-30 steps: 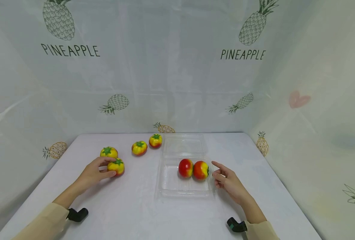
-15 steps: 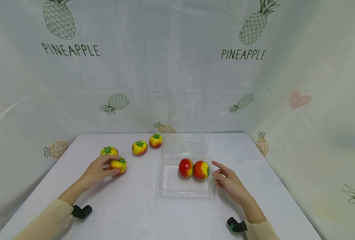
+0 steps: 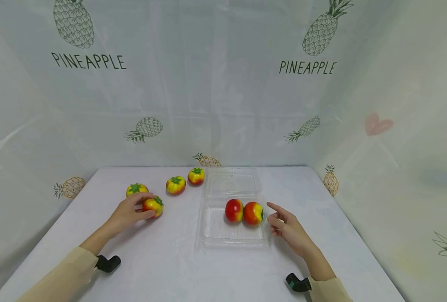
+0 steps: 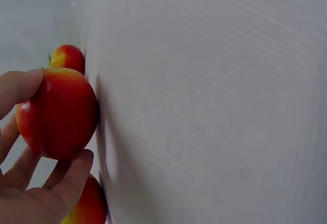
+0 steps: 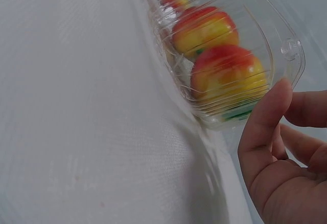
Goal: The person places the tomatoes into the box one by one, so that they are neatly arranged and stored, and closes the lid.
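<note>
My left hand (image 3: 127,213) grips a glossy red-and-yellow fruit (image 3: 153,206) with a green leafy cap, thumb on the near side and fingers on the far side. In the left wrist view that fruit (image 4: 61,114) sits between the fingertips, close over the table. A similar fruit (image 3: 136,188) lies just behind the hand. Two alike fruits (image 3: 234,211) (image 3: 252,214) rest side by side in an opened clear plastic container (image 3: 216,235). At its right edge is my right hand (image 3: 289,230), index finger extended; the right wrist view shows the thumb against the container's rim (image 5: 291,50).
Two more red-and-yellow fruits (image 3: 175,185) (image 3: 196,176) lie toward the table's back, left of the container's lid (image 3: 231,182), which lies folded back. A white cloth covers the table (image 3: 170,264). Behind and beside it hangs a pineapple-print curtain (image 3: 216,92).
The left hand has moved to the right and slightly away with its fruit, which has separated from the one behind and tilted. The right hand and container have stayed in place.
</note>
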`<state>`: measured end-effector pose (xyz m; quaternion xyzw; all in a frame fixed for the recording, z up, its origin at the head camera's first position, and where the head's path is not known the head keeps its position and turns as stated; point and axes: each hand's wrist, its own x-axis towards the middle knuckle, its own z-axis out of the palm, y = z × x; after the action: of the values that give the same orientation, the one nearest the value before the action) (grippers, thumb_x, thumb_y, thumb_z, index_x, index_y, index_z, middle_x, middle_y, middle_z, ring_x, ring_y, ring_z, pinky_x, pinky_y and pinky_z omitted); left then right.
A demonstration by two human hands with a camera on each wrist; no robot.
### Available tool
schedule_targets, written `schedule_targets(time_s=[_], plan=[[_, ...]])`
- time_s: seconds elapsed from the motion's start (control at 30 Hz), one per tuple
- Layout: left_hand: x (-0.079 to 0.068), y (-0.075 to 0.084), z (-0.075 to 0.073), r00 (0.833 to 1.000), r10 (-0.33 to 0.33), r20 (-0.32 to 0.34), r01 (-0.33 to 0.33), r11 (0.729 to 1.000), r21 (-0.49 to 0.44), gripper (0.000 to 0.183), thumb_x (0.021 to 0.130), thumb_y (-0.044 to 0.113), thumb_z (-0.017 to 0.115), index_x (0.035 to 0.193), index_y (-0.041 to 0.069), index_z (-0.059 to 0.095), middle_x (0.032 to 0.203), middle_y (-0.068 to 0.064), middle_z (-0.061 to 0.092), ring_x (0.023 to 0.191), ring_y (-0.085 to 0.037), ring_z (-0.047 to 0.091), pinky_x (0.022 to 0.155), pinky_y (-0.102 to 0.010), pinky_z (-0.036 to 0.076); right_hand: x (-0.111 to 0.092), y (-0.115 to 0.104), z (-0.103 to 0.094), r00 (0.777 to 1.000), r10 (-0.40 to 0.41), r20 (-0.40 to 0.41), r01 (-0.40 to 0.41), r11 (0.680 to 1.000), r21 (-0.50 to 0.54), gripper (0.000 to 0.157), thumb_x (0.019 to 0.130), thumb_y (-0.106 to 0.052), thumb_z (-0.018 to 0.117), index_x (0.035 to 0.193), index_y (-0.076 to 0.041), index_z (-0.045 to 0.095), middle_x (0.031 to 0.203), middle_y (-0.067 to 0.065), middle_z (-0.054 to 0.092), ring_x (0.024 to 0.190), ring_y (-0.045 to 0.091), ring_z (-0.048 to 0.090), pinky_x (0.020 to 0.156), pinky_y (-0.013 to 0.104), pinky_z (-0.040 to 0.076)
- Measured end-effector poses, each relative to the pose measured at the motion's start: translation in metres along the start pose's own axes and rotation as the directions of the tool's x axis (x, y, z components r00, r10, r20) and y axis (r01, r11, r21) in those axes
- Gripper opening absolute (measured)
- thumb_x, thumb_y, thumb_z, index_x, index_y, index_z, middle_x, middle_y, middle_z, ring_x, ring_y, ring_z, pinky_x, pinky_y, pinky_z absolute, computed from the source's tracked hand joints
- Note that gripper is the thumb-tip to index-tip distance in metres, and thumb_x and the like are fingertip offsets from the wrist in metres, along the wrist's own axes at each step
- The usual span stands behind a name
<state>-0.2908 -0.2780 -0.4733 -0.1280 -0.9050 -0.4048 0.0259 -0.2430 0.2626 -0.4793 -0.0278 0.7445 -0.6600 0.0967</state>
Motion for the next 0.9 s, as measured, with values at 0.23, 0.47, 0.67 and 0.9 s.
schedule_targets(time_s=[0.23,0.47,0.67,0.9], plan=[[0.007,0.007,0.005,1.0,0.014,0.0,-0.014,1.0,0.016,0.051,0.093,0.025,0.085,0.139,0.014,0.066,0.149,-0.018,0.058,0.13,-0.041,0.06,0.104,-0.053,0.056,-0.001,-0.001,0.0,1.0,-0.002,-0.001,0.002,1.0,-0.001,0.059,0.108,-0.011,0.06,0.163,-0.012,0.039,0.111,0.01,0.052,0.081,0.016,0.056,0.07,0.021,0.054],[0.012,0.017,0.006,1.0,0.027,-0.004,-0.027,0.999,0.026,0.05,0.094,0.029,0.084,0.139,0.019,0.066,0.152,-0.015,0.057,0.134,-0.039,0.057,0.11,-0.057,0.051,-0.001,-0.002,0.001,1.0,0.009,-0.001,-0.009,1.0,0.005,0.06,0.108,-0.012,0.061,0.164,-0.012,0.039,0.112,0.01,0.052,0.081,0.017,0.057,0.07,0.021,0.055],[0.019,0.037,0.001,0.995,0.098,-0.011,-0.098,0.995,-0.014,0.049,0.092,0.031,0.086,0.137,0.019,0.069,0.149,-0.012,0.057,0.135,-0.036,0.054,0.108,-0.057,0.053,-0.001,-0.003,0.001,1.0,0.011,-0.003,-0.011,1.0,-0.001,0.059,0.108,-0.012,0.06,0.164,-0.012,0.039,0.112,0.011,0.052,0.081,0.018,0.057,0.07,0.021,0.055],[0.028,0.072,0.004,0.983,0.181,0.021,-0.18,0.983,-0.045,0.05,0.091,0.028,0.087,0.138,0.019,0.069,0.148,-0.01,0.057,0.133,-0.034,0.057,0.101,-0.049,0.059,0.0,-0.002,0.0,1.0,0.012,0.001,-0.012,1.0,-0.006,0.059,0.108,-0.013,0.061,0.164,-0.012,0.039,0.111,0.011,0.051,0.082,0.017,0.057,0.071,0.021,0.055]])
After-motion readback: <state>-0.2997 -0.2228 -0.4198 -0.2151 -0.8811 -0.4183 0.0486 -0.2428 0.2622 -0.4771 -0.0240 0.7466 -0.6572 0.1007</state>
